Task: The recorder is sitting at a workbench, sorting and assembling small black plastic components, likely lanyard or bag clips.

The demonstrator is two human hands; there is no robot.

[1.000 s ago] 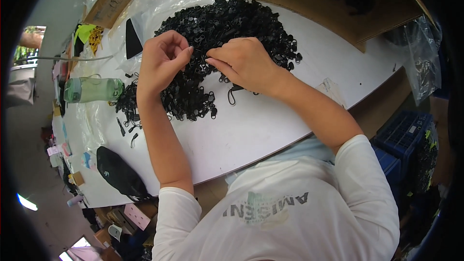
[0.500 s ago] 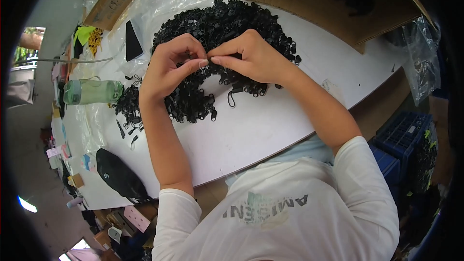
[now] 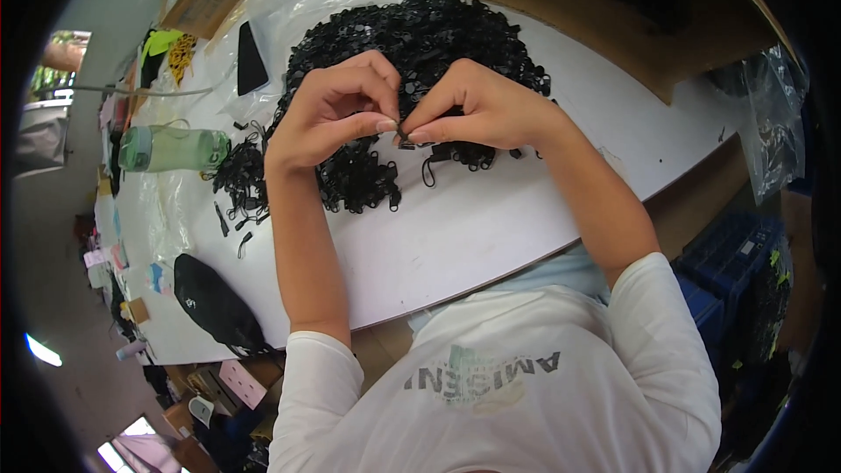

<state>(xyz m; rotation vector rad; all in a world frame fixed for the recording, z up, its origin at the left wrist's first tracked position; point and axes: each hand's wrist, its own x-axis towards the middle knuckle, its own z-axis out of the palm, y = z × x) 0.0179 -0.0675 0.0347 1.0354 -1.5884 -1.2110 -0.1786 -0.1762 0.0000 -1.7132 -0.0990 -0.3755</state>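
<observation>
My left hand and my right hand meet over the near side of a large heap of black zipper pulls. Between their fingertips is one small black zipper pull, pinched from both sides by thumb and fingers. My fingers partly cover it, so its exact shape is hard to make out. Just below my right hand, a loose pull with a cord loop lies on the white table. A smaller group of corded pulls lies left of my left forearm.
On the left are a green bottle, a dark phone and a black pouch. An open cardboard box stands at the back right, near a clear plastic bag. Blue crates sit beyond the table's right edge.
Both hands have shifted slightly right and nearer to me, still fingertip to fingertip. The small black pull between them now shows more clearly. The whole view has also shifted a little.
</observation>
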